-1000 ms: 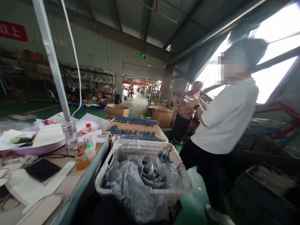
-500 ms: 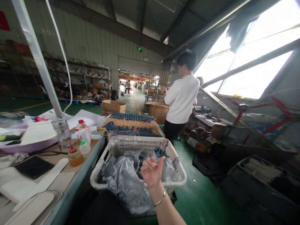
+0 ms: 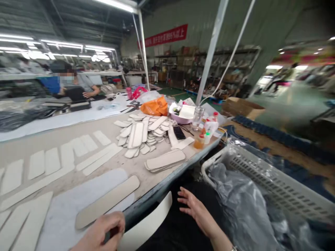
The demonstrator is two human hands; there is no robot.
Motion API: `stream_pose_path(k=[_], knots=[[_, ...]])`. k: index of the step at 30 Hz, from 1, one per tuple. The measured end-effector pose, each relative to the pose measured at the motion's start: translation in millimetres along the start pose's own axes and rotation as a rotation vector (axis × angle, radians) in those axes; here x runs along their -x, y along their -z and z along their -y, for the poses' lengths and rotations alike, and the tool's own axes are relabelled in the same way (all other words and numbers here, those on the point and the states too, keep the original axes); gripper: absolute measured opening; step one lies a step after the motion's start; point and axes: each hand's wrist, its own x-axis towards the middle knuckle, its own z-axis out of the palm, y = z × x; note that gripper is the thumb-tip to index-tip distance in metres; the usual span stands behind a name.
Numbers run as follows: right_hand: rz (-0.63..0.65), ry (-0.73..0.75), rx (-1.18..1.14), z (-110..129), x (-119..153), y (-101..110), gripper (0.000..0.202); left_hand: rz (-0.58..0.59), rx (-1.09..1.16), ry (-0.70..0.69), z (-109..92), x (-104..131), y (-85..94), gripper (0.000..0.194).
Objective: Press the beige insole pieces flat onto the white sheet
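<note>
Two hands were seen at the table edge (image 3: 157,190): the left hand (image 3: 103,232) was curled around a long pale strip (image 3: 146,223), steadying it; the right hand (image 3: 195,207) hovered open beside it.

The left hand (image 3: 101,232) sits low at the bottom edge, fingers curled inward into a loose fist, knuckles up. The right hand (image 3: 195,207) reaches forward, flat and palm down, fingers spread, forearm running back towards the body.
</note>
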Motion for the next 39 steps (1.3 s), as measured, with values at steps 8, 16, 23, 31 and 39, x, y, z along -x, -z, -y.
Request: stream_pose_path(k=[8,16,23,31,39], knots=[[0.097,-0.24,0.147,-33,-57,-57,0.057,-0.062,0.064,0.06,3,25,14.7,0.012],[0.126,-0.356,0.15,-36,-83,-88,0.052,-0.099,0.196,0.099,51,56,27.9,0.008],[0.105,-0.389,0.338,-41,-95,-126,0.035,-0.125,0.304,0.007,58,75,46.3,0.019],[0.292,-0.326,0.085,-39,-94,-156,0.035,-0.138,0.375,-0.017,83,91,50.2,0.03],[0.159,-0.243,0.354,-30,-111,-155,0.033,-0.16,0.555,0.292,121,90,50.7,0.03]])
